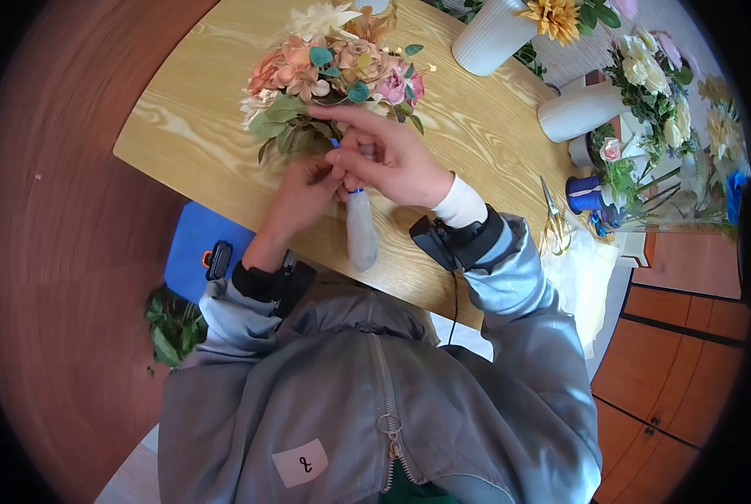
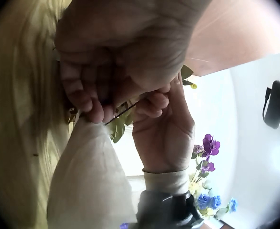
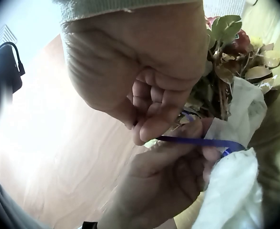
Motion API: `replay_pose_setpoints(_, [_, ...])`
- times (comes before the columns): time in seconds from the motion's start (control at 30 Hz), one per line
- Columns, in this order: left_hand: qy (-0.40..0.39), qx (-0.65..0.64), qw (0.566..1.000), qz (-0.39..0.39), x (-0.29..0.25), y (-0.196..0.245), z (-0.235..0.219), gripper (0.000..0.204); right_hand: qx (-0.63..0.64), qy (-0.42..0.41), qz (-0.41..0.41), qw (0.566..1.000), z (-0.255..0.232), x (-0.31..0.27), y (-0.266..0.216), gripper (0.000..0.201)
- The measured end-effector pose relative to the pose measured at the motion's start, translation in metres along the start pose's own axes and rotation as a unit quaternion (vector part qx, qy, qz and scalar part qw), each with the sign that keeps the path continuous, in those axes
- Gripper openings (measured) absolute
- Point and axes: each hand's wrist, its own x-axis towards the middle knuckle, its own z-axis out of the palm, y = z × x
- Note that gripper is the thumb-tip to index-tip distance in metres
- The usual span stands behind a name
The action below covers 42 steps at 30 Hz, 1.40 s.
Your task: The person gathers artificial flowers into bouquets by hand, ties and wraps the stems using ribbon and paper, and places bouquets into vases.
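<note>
A bouquet of artificial flowers (image 1: 367,63) lies on the wooden table, its stems in white wrapping (image 1: 361,235). A narrow blue ribbon (image 3: 197,141) circles the wrapped stems at the narrow part. My left hand (image 1: 301,200) grips the stems there, fingertips at the top of the white wrapping (image 2: 90,176). Between thumb and fingers my right hand (image 1: 400,164) pinches the ribbon, which runs taut from the stems in the right wrist view. Its index finger extends across the leaves (image 1: 283,118) in the head view. Part of the ribbon is hidden behind the fingers.
Gold-handled scissors (image 1: 553,223) lie right of the hands, beside a blue ribbon spool (image 1: 584,195). White vases (image 1: 493,38) with flowers stand at the back right. White sheet material (image 1: 584,281) hangs at the table's right edge. A blue stool (image 1: 192,252) is at lower left.
</note>
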Motion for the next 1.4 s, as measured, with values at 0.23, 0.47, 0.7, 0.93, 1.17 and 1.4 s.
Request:
replay_pose_setpoints(0.23, [-0.025, 0.157, 0.987, 0.012, 0.0, -0.009, -0.002, 0.007, -0.238, -0.009, -0.077, 0.968, 0.0, 0.007, -0.003, 0.027])
replay_pose_setpoints(0.47, [-0.092, 0.055, 0.994, 0.026, -0.005, 0.01, 0.0, 0.009, -0.201, 0.053, -0.054, 0.977, 0.0, 0.015, 0.002, 0.026])
replay_pose_setpoints(0.7, [-0.065, 0.075, 0.995, 0.005, -0.002, 0.013, -0.004, 0.024, -0.091, 0.15, -0.118, 0.977, -0.014, -0.016, -0.012, 0.023])
replay_pose_setpoints(0.93, [-0.051, 0.083, 0.995, 0.029, -0.003, 0.016, -0.001, 0.029, -0.16, 0.147, -0.022, 0.976, -0.02, -0.042, 0.013, 0.018])
replay_pose_setpoints(1.17, [-0.063, 0.088, 0.994, 0.018, -0.002, 0.022, -0.001, 0.026, -0.279, 0.159, -0.074, 0.944, -0.017, -0.036, 0.021, 0.011])
replay_pose_setpoints(1.4, [-0.039, 0.064, 0.997, -0.02, -0.003, 0.034, -0.002, 0.02, -0.31, 0.102, -0.131, 0.936, -0.014, -0.038, 0.025, 0.008])
